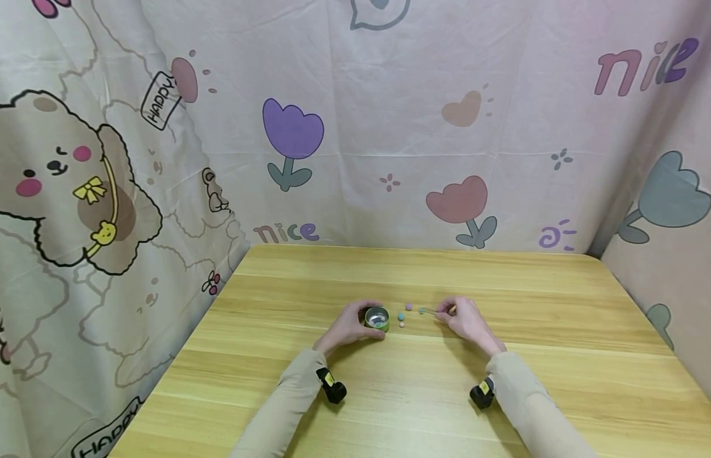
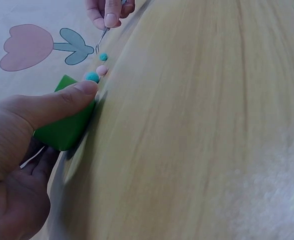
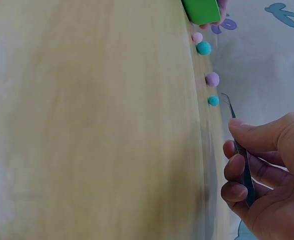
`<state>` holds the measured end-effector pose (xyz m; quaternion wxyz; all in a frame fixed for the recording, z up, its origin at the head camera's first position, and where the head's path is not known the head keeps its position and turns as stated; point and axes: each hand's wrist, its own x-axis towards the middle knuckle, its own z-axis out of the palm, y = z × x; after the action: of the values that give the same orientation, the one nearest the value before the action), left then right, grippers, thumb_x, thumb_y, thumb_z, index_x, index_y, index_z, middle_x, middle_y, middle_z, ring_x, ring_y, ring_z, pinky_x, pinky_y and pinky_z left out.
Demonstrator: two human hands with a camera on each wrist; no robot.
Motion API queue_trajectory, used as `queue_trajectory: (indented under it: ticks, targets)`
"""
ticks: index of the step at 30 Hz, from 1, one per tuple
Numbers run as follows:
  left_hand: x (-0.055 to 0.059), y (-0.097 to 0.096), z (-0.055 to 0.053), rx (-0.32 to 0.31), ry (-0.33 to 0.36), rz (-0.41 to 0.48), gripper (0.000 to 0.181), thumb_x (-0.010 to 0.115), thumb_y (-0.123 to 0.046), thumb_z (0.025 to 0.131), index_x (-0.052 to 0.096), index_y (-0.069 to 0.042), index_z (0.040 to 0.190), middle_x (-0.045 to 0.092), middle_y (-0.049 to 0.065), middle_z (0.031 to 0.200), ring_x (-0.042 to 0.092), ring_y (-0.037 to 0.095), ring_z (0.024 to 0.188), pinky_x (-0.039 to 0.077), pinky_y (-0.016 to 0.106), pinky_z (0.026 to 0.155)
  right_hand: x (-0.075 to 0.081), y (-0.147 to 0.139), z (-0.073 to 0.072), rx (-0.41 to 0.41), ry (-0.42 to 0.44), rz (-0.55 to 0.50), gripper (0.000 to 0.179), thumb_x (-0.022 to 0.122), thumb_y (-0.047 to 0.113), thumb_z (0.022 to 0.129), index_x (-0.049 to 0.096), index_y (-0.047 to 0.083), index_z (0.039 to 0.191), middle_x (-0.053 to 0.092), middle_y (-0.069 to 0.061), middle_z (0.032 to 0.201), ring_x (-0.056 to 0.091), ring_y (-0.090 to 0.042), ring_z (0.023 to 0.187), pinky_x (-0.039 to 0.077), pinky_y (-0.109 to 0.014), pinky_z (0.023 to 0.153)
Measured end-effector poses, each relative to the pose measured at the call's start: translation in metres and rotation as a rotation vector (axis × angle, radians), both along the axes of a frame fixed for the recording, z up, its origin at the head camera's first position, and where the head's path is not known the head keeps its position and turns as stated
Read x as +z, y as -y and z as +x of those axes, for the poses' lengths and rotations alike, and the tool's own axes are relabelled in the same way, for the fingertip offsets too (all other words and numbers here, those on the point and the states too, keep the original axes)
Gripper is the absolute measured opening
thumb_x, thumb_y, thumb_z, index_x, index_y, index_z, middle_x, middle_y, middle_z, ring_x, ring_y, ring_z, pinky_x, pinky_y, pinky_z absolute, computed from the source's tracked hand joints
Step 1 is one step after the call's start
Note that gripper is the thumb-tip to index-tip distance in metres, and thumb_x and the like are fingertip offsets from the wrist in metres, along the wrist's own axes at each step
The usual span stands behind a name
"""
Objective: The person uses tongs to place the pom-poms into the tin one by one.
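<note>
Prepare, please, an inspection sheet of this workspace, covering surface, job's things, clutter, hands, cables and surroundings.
Surface: light wood-grain table.
Job's things: green container, tweezers, purple ball, pink ball, two teal balls; the balls lie on the table.
Clutter: nothing seen.
Hands: left hand holds the green container; right hand holds the tweezers, their tips near one teal ball.
Cables: nothing seen.
Surroundings: printed cloth behind and at both sides; black device at each wrist.

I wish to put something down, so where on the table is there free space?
On the table, bare patches lie between the left sleeve and right sleeve, outside both sleeves, and beyond the left hand and right hand, towards the printed curtain. Crowded: between these hands, with green container, four small balls and tweezers.
</note>
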<state>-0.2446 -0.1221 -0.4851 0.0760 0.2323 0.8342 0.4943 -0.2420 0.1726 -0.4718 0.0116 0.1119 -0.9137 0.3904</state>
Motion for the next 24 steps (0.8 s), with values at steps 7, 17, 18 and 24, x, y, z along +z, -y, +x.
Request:
queue_trajectory:
  ticks: [7, 17, 18, 24]
  targets:
    - [0.0005, -0.0006, 0.0, -0.003, 0.0, -0.003, 0.063, 0.081, 0.004, 0.078, 0.053, 0.011, 0.134, 0.061, 0.03, 0.128, 0.061, 0.046, 0.117, 0.05, 0.058, 0.103, -0.0007, 0.0014, -0.0022, -0.006, -0.002, 0.011, 0.004, 0.071, 0.006, 0.09, 0.071, 0.002, 0.091, 0.072, -0.008, 0.087, 0.06, -0.015, 0.078, 0.049, -0.027, 0.071]
    - [0.0019, 0.0016, 0.0007, 0.007, 0.004, -0.017, 0.065, 0.087, -0.008, 0.076, 0.058, -0.001, 0.134, 0.065, 0.02, 0.128, 0.064, 0.035, 0.117, 0.053, 0.05, 0.104, -0.0015, 0.0038, -0.0042, -0.002, -0.001, 0.012, 0.005, 0.072, 0.006, 0.089, 0.071, 0.002, 0.092, 0.072, -0.01, 0.088, 0.06, -0.016, 0.078, 0.048, -0.025, 0.07]
    - [0.0026, 0.0016, 0.001, 0.005, 0.003, -0.018, 0.065, 0.087, -0.008, 0.076, 0.058, 0.0, 0.134, 0.065, 0.02, 0.128, 0.064, 0.035, 0.117, 0.053, 0.049, 0.104, -0.0017, 0.0036, -0.0045, -0.001, -0.003, 0.016, 0.005, 0.072, 0.005, 0.089, 0.071, 0.001, 0.092, 0.072, -0.01, 0.088, 0.06, -0.016, 0.078, 0.048, -0.026, 0.07]
    - [0.0029, 0.0008, 0.001, -0.002, 0.001, -0.014, 0.066, 0.086, -0.005, 0.076, 0.057, 0.003, 0.135, 0.064, 0.021, 0.128, 0.064, 0.036, 0.117, 0.053, 0.049, 0.104, -0.0011, 0.002, -0.0038, 0.006, -0.006, 0.006, 0.004, 0.071, 0.003, 0.089, 0.071, 0.0, 0.092, 0.071, -0.01, 0.088, 0.06, -0.016, 0.078, 0.048, -0.026, 0.07]
